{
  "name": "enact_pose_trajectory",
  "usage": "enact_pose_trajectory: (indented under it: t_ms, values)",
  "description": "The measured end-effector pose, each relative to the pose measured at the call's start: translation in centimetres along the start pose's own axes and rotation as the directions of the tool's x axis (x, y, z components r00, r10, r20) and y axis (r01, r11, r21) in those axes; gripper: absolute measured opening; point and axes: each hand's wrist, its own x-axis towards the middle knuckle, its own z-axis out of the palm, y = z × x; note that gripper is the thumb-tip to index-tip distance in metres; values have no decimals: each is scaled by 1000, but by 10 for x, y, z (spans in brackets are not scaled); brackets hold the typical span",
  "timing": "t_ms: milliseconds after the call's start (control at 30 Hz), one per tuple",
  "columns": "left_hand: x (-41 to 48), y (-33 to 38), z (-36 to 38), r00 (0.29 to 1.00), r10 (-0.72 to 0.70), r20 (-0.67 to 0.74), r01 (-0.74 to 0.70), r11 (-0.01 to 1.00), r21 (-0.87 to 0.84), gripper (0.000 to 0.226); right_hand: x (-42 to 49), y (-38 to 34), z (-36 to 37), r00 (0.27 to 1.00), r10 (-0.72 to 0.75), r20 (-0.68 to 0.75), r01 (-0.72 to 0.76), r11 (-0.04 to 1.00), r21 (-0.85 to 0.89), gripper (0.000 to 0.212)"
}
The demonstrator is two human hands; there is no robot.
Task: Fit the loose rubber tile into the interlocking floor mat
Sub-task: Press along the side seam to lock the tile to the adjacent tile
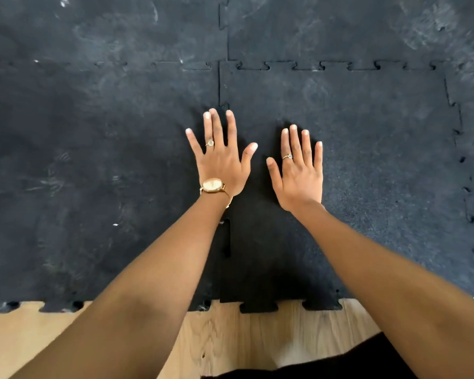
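Pressing down with both palms, the person is leaning over a dark rubber tile point(353, 165) that is lying among the other pieces of the interlocking floor mat point(93, 160). In the head view, the left hand point(220, 162) is lying flat with its fingers spread wide, gripping nothing, and it is resting right over the vertical seam along the tile's left edge. A gold watch point(212, 185) is sitting on that wrist and a ring point(210, 143) on one finger. Just beside it, the right hand point(298, 173) is lying flat on the tile itself, its fingers held closer together with the thumb angled out, also holding nothing; another ring point(288, 156) is showing there. Beyond the fingertips, the tile's far edge is meeting the mat in a row of toothed tabs. Out past the right hand, the tile's other side is showing small gaps at its teeth. Back toward the wrists, the tile's near tabs are jutting over a light wooden floor point(230, 337).
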Motion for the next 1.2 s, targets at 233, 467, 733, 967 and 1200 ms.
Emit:
enact_pose_trajectory:
  t_ms: [233, 467, 733, 967, 1200]
  values:
    - [-25, 5, -15, 1000, 20, 7, -19, 999, -39, 74, 0, 1, -4, 1000, 5, -4, -5, 999, 38, 69]
    - [-55, 5, 5, 978, 211, 3, -210, 976, -51, 74, 0, 1, 7, 998, 4, -56, -4, 1000, 9, 66]
    - [-58, 9, -5, 987, 136, 80, -131, 989, -73, 76, -2, 1, -1, 1000, 9, -14, -9, 1000, 23, 68]
    - [-136, 30, 3, 987, 148, 69, -138, 982, -125, 70, 3, 0, -4, 999, 13, -38, -12, 999, 36, 68]
    - [-135, 28, 4, 982, 153, 115, -136, 981, -141, 70, -1, 3, 1, 1000, 4, -17, -4, 999, 40, 65]
